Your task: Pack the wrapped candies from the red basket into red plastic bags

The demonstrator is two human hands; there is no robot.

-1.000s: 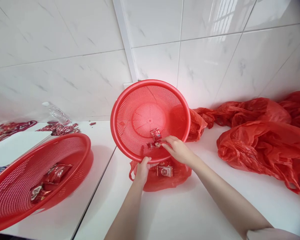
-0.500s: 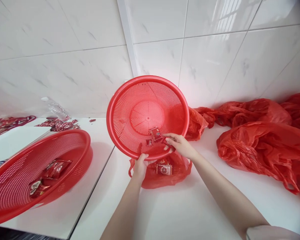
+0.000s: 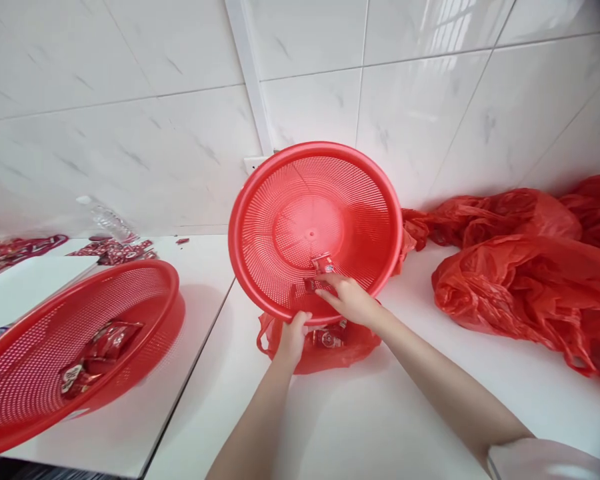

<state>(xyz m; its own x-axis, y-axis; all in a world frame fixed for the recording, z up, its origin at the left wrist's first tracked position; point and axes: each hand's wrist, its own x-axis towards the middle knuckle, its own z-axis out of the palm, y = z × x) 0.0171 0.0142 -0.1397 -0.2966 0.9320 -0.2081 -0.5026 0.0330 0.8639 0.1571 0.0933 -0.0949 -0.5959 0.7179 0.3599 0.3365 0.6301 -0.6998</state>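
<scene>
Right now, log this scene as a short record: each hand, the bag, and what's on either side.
Left hand: gripping the near rim of the tilted red basket
Right hand: inside that basket, at the small red packets; whether it grips one is unclear
Red plastic bag: below that rim, bagged packets inside
Left side: second red basket, holding wrapped packets
Right side: crumpled red bags on the white tabletop

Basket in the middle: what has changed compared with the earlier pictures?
The middle basket has shifted slightly rightward. The right hand, holding a packet at its near edge half a second ago, has apparently let that go and returned inside, beside the two packets visible there. Unchanged: the left hand gripping it, the left basket and the red bags.
</scene>
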